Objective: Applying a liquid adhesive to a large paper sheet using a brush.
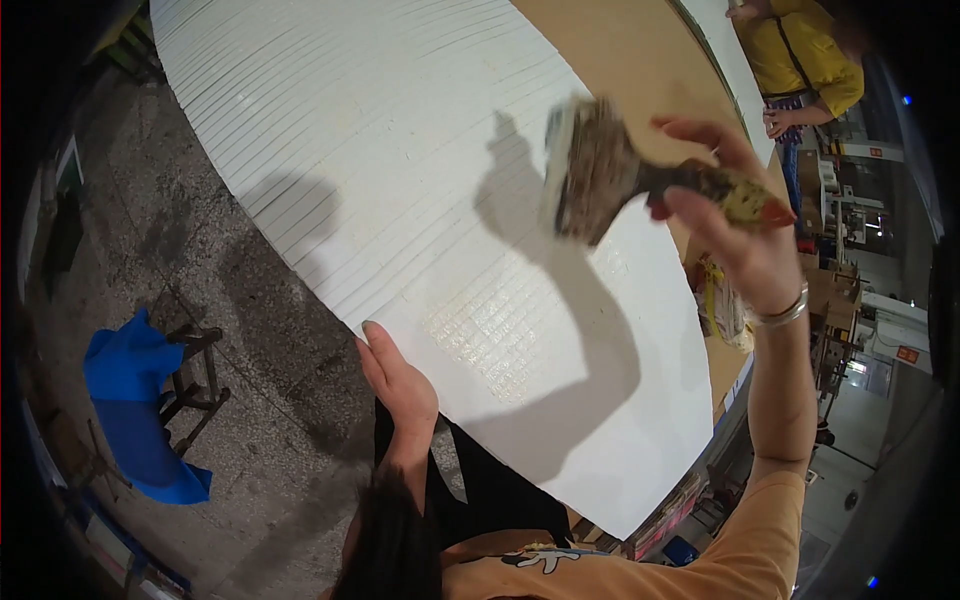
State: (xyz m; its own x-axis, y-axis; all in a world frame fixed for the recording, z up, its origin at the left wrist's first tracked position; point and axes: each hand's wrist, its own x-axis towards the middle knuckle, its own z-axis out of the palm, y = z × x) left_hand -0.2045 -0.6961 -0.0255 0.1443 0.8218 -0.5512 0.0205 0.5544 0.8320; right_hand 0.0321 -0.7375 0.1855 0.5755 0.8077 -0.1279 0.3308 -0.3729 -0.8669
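Observation:
A wide paintbrush [640, 178], its handle smeared with dried paint, is in my right hand [752, 235]. The fingers pinch the handle, and the bristles point left above a large white sheet [640, 390]. There is a gap between brush and sheet, and the brush is slightly blurred. Rows of thin parallel lines cross the sheet's surface, and a glossy wet-looking patch shows near its middle. My left hand [402, 390] rests at the sheet's left edge with its fingers stretched out; its underside is hidden. Shadows of my head, arm and brush fall on the sheet.
A brown board [640, 45] lies under the sheet. On the speckled floor to the left stands a dark stool [205, 385] with a blue cloth [135, 410] over it. A co-worker in a yellow top [800, 60] stands at the far right. Bagged material [725, 305] sits at the right.

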